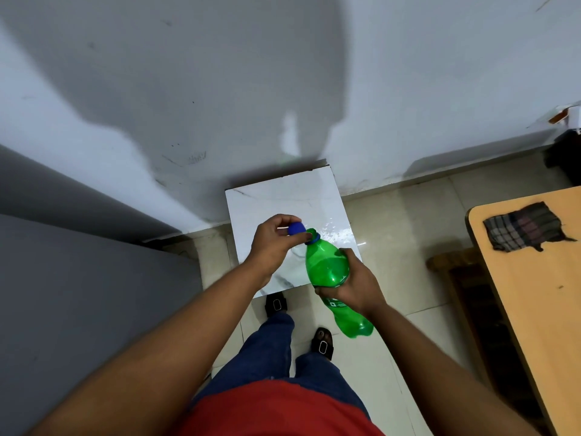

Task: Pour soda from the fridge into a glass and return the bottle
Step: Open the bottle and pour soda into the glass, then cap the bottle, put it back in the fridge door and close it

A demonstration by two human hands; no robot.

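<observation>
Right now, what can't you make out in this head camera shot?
- Glass: none in the head view.
- Green bottle: label hidden by the right hand; soda level unclear.
- Blue cap: half covered by left hand fingers.
- Checked cloth: too small.

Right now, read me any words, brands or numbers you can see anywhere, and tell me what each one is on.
None can be read.
Green bottle: white lettering on its label under the right hand, too blurred and covered to read.
Blue cap in the left hand: no visible text.
Sandals: buckles only, no text.
</observation>
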